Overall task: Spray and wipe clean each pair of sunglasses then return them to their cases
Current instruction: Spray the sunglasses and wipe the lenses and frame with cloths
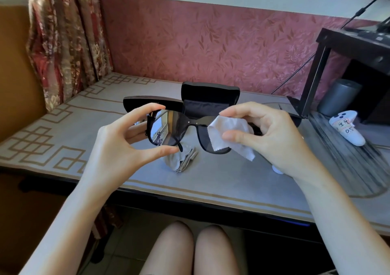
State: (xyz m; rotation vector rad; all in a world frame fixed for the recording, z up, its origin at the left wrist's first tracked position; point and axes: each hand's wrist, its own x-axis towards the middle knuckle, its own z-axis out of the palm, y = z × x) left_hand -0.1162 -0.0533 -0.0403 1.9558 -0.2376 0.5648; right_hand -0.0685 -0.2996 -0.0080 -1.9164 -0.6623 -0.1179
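I hold black sunglasses (168, 130) up over the table. My left hand (122, 144) pinches the rim of the left lens between thumb and forefinger. My right hand (266, 135) grips a white cleaning cloth (230, 133) against the right lens, pinching lens and cloth together. Behind the glasses an open black case (209, 97) stands with its lid up. Left of it the lid of a second black case (147, 103) shows, its lower part hidden by my left hand. A folded grey cloth (181, 160) lies on the table under the glasses.
The table (63, 131) carries a grey mat with a tan key pattern. A white cap-like object (277, 169) peeks out beneath my right wrist. At right, a black stand (320, 68) shelters a grey cylinder (337, 97) and a white labelled controller (348, 127). A curtain (63, 32) hangs at left.
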